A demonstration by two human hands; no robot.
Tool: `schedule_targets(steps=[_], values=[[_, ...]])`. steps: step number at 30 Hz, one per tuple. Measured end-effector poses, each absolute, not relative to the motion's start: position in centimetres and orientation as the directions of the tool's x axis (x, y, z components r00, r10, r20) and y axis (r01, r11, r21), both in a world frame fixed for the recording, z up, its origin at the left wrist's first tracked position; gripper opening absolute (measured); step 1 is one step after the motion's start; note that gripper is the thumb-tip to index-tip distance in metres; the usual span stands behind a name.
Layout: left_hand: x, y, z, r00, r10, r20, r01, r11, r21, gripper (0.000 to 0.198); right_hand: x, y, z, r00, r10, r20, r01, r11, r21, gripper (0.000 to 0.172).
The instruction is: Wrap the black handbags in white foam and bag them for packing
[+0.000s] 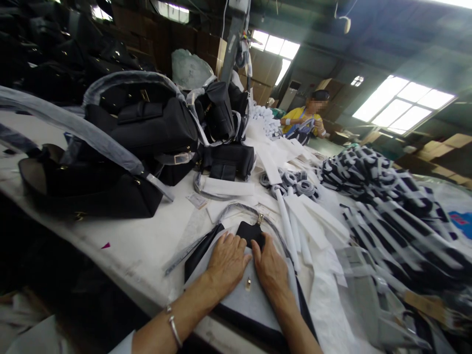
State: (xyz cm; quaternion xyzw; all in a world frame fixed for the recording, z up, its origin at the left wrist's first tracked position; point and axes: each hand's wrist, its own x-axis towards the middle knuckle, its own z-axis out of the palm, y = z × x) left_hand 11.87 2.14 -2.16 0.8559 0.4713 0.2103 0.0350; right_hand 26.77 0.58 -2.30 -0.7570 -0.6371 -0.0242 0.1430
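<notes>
A black handbag lies in front of me on the table, its front covered by a pale grey protective sheet. My left hand rests flat on the sheet, fingers stretched toward the bag's black flap tab. My right hand lies on the other side, its thumb and fingertips spread at the tab's right edge. A gold buckle sits at the tab's top, and a small gold clasp shows between my forearms. Behind the tab arches a plastic-wrapped handle.
Black handbags with wrapped handles are heaped at the left. White paper strips and coiled straps lie ahead and right. Beyond them is a pile of black-and-white wrapped pieces. A person in yellow works farther back.
</notes>
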Motion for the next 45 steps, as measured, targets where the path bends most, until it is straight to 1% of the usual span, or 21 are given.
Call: schedule_targets(steps=[3, 7, 9, 12, 14, 16, 17, 19, 22, 24, 26, 29, 31, 34, 35, 37, 39, 42, 45], values=[[11.9, 2.1, -1.9, 0.491, 0.810, 0.320, 0.789, -0.569, 0.229, 0.024, 27.0, 0.5, -3.1, 0.144, 0.923, 0.356, 0.981, -0.086, -0.173, 0.060], [11.9, 2.1, -1.6, 0.501, 0.805, 0.317, 0.789, -0.576, 0.215, 0.022, 27.6, 0.8, -4.2, 0.137, 0.893, 0.429, 0.979, -0.055, -0.197, 0.075], [11.9, 2.1, -1.5, 0.498, 0.810, 0.309, 0.792, -0.571, 0.218, 0.021, 27.9, 1.0, -4.4, 0.148, 0.901, 0.408, 0.965, -0.040, -0.260, 0.078], [12.0, 2.1, -1.5, 0.492, 0.816, 0.303, 0.795, -0.563, 0.226, 0.020, 28.2, 1.1, -4.0, 0.217, 0.906, 0.364, 0.904, -0.046, -0.424, 0.080], [12.0, 2.2, -1.5, 0.482, 0.816, 0.320, 0.778, -0.566, 0.272, 0.019, 28.4, 0.9, -3.3, 0.286, 0.891, 0.352, 0.825, -0.043, -0.563, 0.078], [12.0, 2.2, -1.8, 0.463, 0.815, 0.347, 0.747, -0.570, 0.342, 0.018, 28.5, 0.6, -2.7, 0.319, 0.888, 0.332, 0.738, -0.013, -0.674, 0.073], [12.0, 2.1, -1.9, 0.451, 0.817, 0.359, 0.732, -0.569, 0.374, 0.018, 28.5, 0.5, -2.4, 0.304, 0.894, 0.329, 0.705, 0.021, -0.709, 0.067], [12.0, 2.1, -2.3, 0.416, 0.827, 0.377, 0.716, -0.554, 0.425, 0.019, 28.7, 0.3, -2.0, 0.227, 0.908, 0.353, 0.664, 0.121, -0.738, 0.050], [11.8, 2.4, -2.9, 0.329, 0.853, 0.406, 0.697, -0.510, 0.505, 0.025, 28.8, -0.1, -1.7, 0.129, 0.890, 0.436, 0.629, 0.266, -0.730, 0.024], [11.6, 2.9, -3.2, 0.242, 0.874, 0.422, 0.673, -0.464, 0.575, 0.026, 28.9, -0.4, -1.6, 0.120, 0.866, 0.486, 0.628, 0.313, -0.713, 0.015], [11.2, 3.7, -3.4, 0.153, 0.889, 0.432, 0.638, -0.423, 0.644, 0.032, 28.9, -0.8, -1.4, 0.082, 0.853, 0.515, 0.627, 0.358, -0.692, 0.012], [10.5, 4.7, -3.7, 0.067, 0.895, 0.442, 0.567, -0.398, 0.721, 0.041, 28.8, -1.5, -1.0, -0.058, 0.870, 0.490, 0.593, 0.424, -0.684, 0.019], [10.3, 5.0, -3.8, 0.048, 0.897, 0.440, 0.524, -0.398, 0.753, 0.041, 28.9, -1.9, -0.4, -0.155, 0.878, 0.452, 0.574, 0.453, -0.682, 0.029], [10.2, 5.0, -3.8, 0.053, 0.901, 0.430, 0.478, -0.401, 0.782, 0.037, 29.1, -2.6, 1.1, -0.307, 0.882, 0.358, 0.602, 0.471, -0.645, 0.042], [10.2, 5.0, -3.7, 0.059, 0.904, 0.425, 0.468, -0.401, 0.788, 0.036, 29.2, -2.9, 1.6, -0.362, 0.881, 0.306, 0.622, 0.473, -0.624, 0.043], [10.3, 4.8, -3.6, 0.068, 0.908, 0.414, 0.450, -0.398, 0.799, 0.034, 29.4, -3.7, 2.7, -0.446, 0.872, 0.201, 0.668, 0.474, -0.574, 0.038], [10.3, 4.7, -3.5, 0.076, 0.912, 0.403, 0.436, -0.394, 0.809, 0.034, 29.4, -4.5, 3.3, -0.486, 0.864, 0.131, 0.710, 0.478, -0.517, 0.038], [10.2, 4.7, -3.4, 0.092, 0.917, 0.389, 0.419, -0.390, 0.820, 0.034, 29.4, -5.5, 3.4, -0.506, 0.856, 0.100, 0.735, 0.489, -0.469, 0.042], [10.2, 4.6, -3.3, 0.114, 0.917, 0.382, 0.406, -0.394, 0.824, 0.034, 29.3, -5.7, 2.5, -0.498, 0.860, 0.107, 0.732, 0.484, -0.480, 0.038]])
